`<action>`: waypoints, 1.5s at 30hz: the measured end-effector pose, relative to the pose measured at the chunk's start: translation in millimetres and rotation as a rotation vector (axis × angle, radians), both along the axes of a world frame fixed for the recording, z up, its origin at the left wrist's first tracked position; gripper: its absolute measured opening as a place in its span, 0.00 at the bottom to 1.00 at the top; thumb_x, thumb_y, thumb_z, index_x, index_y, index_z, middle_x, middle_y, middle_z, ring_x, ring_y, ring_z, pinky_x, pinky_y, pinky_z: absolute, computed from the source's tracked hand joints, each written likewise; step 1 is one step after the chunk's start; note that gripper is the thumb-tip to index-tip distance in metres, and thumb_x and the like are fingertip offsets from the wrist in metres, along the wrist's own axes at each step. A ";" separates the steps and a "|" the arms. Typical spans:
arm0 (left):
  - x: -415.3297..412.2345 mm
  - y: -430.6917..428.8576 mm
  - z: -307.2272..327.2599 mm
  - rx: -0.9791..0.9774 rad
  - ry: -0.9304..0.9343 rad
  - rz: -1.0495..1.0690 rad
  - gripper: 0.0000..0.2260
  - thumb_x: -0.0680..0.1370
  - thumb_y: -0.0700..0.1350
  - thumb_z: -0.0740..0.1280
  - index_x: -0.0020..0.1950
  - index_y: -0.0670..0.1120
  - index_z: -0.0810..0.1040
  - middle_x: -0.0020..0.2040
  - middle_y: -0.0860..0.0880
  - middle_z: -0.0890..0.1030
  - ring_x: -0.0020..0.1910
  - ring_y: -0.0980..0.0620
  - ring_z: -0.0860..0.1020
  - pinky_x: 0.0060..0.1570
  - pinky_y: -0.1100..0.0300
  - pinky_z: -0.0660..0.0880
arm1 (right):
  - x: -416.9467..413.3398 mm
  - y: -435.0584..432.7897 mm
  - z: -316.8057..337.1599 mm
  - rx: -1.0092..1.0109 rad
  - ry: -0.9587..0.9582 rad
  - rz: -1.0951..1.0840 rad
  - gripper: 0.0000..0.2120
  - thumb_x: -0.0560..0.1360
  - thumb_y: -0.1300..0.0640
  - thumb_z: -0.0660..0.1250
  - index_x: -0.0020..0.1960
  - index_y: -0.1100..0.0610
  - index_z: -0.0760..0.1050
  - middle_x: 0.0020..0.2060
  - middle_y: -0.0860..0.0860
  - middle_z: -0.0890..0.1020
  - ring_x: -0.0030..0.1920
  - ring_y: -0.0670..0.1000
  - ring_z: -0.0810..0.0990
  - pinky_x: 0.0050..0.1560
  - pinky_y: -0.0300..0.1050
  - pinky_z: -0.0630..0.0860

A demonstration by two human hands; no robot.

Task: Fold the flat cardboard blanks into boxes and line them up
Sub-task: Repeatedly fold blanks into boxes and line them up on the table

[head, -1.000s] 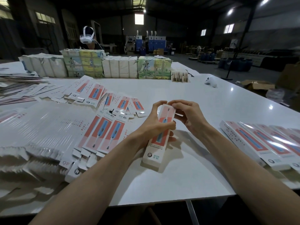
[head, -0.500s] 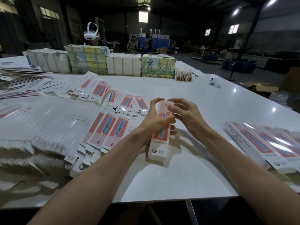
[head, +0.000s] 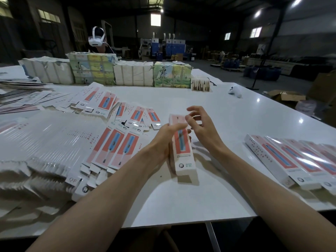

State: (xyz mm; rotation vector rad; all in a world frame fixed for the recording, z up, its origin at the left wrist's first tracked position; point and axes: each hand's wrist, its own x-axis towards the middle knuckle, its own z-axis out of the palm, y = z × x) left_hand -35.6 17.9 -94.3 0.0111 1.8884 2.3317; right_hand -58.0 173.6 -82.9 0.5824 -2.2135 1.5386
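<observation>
Probably light, thin card: my left hand [head: 162, 144] grips the box [head: 183, 155] mid-length at frame centre, right hand [head: 201, 129] loose-fingered beside its top. I'd hold the long edges; faces crush easily.

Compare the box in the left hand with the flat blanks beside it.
The held box is folded up with depth; the flat blanks are single sheets. The left hand grips the held box; the flat blanks lie overlapped on the table. Both carry the same red-and-blue print.

White headset [head: 96, 38] on a person [head: 102, 49] behind wrapped bundles [head: 133, 74], small white object [head: 235, 92], open carton [head: 286, 96]
</observation>
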 end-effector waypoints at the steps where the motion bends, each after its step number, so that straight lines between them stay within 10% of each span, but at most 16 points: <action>1: 0.0 0.4 0.8 0.073 -0.015 0.027 0.15 0.78 0.55 0.74 0.58 0.48 0.78 0.47 0.45 0.88 0.44 0.47 0.88 0.49 0.48 0.85 | 0.1 -0.5 -0.3 0.039 0.034 -0.017 0.10 0.86 0.57 0.64 0.66 0.57 0.74 0.57 0.56 0.79 0.49 0.40 0.81 0.44 0.32 0.78; 7: 4.4 -1.9 8.4 0.448 -0.015 0.002 0.27 0.83 0.57 0.66 0.74 0.39 0.72 0.67 0.36 0.81 0.64 0.36 0.83 0.67 0.37 0.77 | 5.3 -8.1 -6.8 0.323 0.095 -0.003 0.11 0.86 0.50 0.63 0.62 0.53 0.79 0.53 0.52 0.79 0.49 0.45 0.80 0.48 0.35 0.74; 12: 8.5 -4.5 14.0 0.512 -0.059 -0.002 0.29 0.84 0.56 0.65 0.75 0.34 0.71 0.63 0.37 0.76 0.68 0.37 0.78 0.75 0.40 0.70 | 12.5 -18.7 -11.7 0.375 0.117 -0.043 0.17 0.83 0.44 0.67 0.62 0.55 0.78 0.51 0.48 0.75 0.54 0.47 0.75 0.53 0.37 0.70; 19: 4.2 -1.2 15.3 0.537 -0.077 0.171 0.24 0.81 0.60 0.70 0.67 0.43 0.75 0.59 0.38 0.81 0.62 0.37 0.83 0.62 0.37 0.80 | 22.8 -16.4 -0.7 0.540 0.037 -0.061 0.32 0.78 0.37 0.72 0.72 0.57 0.73 0.56 0.50 0.73 0.58 0.49 0.73 0.56 0.38 0.73; 25: 8.3 0.5 1.7 -0.237 0.166 0.083 0.21 0.87 0.61 0.56 0.53 0.53 0.84 0.48 0.51 0.88 0.45 0.52 0.87 0.42 0.63 0.80 | 37.2 13.8 12.6 0.612 0.095 -0.316 0.22 0.81 0.46 0.69 0.69 0.58 0.75 0.55 0.53 0.73 0.56 0.53 0.74 0.53 0.42 0.74; 31: 11.2 2.6 -19.0 -0.886 0.451 -0.005 0.09 0.79 0.50 0.64 0.49 0.61 0.84 0.44 0.59 0.82 0.41 0.62 0.80 0.40 0.61 0.74 | 59.9 83.3 8.0 0.973 -0.115 -0.558 0.18 0.81 0.46 0.66 0.63 0.57 0.73 0.60 0.53 0.70 0.57 0.51 0.66 0.57 0.48 0.70; 45: 9.0 2.7 -19.8 -0.946 0.536 -0.083 0.09 0.81 0.46 0.64 0.53 0.57 0.83 0.41 0.55 0.81 0.45 0.66 0.77 0.39 0.65 0.69 | 83.0 126.7 20.9 1.254 -0.235 -0.760 0.19 0.83 0.45 0.65 0.68 0.55 0.71 0.68 0.56 0.73 0.68 0.57 0.71 0.71 0.56 0.71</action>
